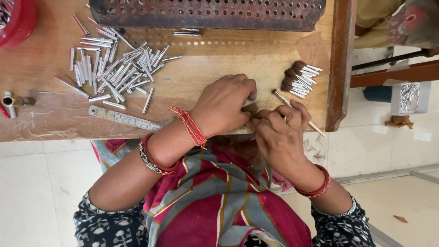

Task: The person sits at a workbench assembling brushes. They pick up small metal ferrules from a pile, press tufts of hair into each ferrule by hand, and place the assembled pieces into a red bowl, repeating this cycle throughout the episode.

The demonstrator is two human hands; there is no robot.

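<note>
Head view: the left hand [224,107] is curling knuckles-up over the front edge of the wooden counter [206,73], its fingers bunching closed around a small tuft of brown bristle [250,109] that is only partly visible. The right hand [279,137] is pressing against the left hand from just beside it, fingers bending inward; whether they are also pinching the tuft cannot be told. A thin brush with a pale wooden handle and dark tip [292,110] is passing under the right hand's fingers, its tip pointing up-left onto the counter and its handle end projecting past the counter edge. Red bangles and red thread are circling both wrists.

A bundle of finished small brushes with brown heads and silver ferrules [299,78] is lying near the right end of the counter, just above the hands. A loose heap of short silver metal tubes [116,68] is spreading across the left half, well apart from the hands. A flat steel ruler [124,119] is lying below the heap, near the left forearm. A dark perforated metal tray [206,13] is sitting along the far edge. A red container [16,20] is occupying the far-left corner.
</note>
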